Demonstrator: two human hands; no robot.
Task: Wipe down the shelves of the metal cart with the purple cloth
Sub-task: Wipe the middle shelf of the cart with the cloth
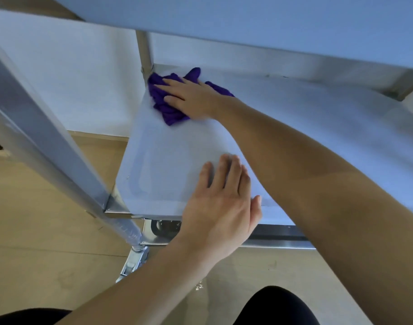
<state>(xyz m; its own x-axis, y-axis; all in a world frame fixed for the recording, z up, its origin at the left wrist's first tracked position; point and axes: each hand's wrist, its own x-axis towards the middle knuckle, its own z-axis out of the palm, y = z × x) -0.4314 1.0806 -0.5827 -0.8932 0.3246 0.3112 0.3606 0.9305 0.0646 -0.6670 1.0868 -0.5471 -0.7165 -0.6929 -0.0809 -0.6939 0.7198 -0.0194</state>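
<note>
Purple cloth [164, 106] is bunched up in the far-left corner of the cart's lower shelf [306, 127], around 11 o'clock in the view, right by the corner post [144, 50]. Right hand [191, 97] lies on top of it, fingers spread and pretty straight. It looks like pressing rather than grabbing, but it's a bit blurry. Left hand [222, 202] rests flat on the shelf's near edge at about 6 o'clock, fingers relaxed, holding nothing.
</note>
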